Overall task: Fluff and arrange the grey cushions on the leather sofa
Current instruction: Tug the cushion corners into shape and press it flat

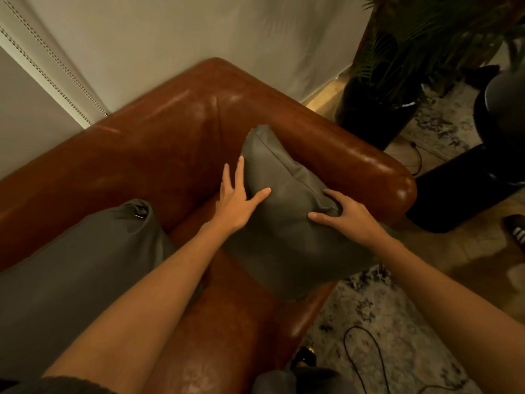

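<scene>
The sofa [170, 143] runs out of the picture at the left and bottom edges, so its full length cannot be seen. The second cushion [74, 268] is cut off by the left edge, and the left forearm covers its lower right part. The held cushion [292, 223] hides the seat corner and part of the armrest behind it; its far face is out of sight. The right hand [346, 216] has its fingers [331, 196] partly sunk into a fold, their tips hidden. The plant [420, 44] is cropped by the top edge and too dark to make out. At the right edge, a shoe [515, 231] and a dark rounded object [502, 98] are cut off. A grey shape [295, 379] at the bottom edge cannot be identified.
</scene>
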A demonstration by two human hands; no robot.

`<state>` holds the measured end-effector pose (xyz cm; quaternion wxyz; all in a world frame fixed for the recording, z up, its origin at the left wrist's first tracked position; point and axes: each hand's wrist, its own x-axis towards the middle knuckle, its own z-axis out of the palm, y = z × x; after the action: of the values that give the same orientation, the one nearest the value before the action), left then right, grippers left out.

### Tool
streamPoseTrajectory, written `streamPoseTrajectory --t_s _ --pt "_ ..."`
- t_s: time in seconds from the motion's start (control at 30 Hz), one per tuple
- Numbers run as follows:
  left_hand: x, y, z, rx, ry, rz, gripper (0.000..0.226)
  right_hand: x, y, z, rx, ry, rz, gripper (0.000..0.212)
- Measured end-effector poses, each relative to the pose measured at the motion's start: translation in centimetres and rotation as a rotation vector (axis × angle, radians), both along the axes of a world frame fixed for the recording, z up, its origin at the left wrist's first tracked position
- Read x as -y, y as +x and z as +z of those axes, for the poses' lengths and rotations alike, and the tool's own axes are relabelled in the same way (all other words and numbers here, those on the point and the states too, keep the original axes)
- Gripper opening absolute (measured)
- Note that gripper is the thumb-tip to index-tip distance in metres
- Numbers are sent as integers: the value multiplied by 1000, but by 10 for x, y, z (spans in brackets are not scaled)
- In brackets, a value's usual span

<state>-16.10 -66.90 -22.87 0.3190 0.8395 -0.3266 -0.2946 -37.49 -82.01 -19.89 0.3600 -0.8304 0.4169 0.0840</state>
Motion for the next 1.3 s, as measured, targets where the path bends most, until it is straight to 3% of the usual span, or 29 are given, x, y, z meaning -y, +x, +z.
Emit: streamPoseTrajectory --t_s 0.07,0.13,0.27,0.33,0.4,0.47,0.6,0.77,0.87,1.03,1.13,1.23,1.3 --pt "5 -3 1 74 -24 -19 91 7 -14 -1 -91 -47 14 105" --pt "11 -3 2 7 -15 12 93 9 -28 -2 -170 -103 -45 114" --pt "23 -12 6 -4 111 86 89 8 -51 -2 -275 -109 -47 114" --pt "23 -22 11 158 152 59 81 11 -63 3 -338 -64 -1 120" --pt "21 -30 12 412 122 -45 72 14 -71 6 -247 -24 -24 124" --pt "19 -36 11 511 41 -153 63 11 -69 12 -160 -75 -53 105" --pt "23 -38 18 480 5 -181 64 4 -56 23 -58 -183 -8 77" --pt "22 -34 38 741 -189 -503 68 -8 -21 67 65 -196 157 51" --pt "21 -25 55 619 -325 -423 70 -10 4 107 147 -219 226 52" --pt "27 3 67 301 -463 -219 52 -1 55 155 275 -323 287 44" --pt "28 10 56 90 -301 -106 50 4 86 144 276 -328 215 48" --pt "24 16 38 -115 -37 45 50 -1 85 102 346 -82 40 74" --pt "21 16 29 -286 8 61 59 -11 62 67 412 82 -78 96"
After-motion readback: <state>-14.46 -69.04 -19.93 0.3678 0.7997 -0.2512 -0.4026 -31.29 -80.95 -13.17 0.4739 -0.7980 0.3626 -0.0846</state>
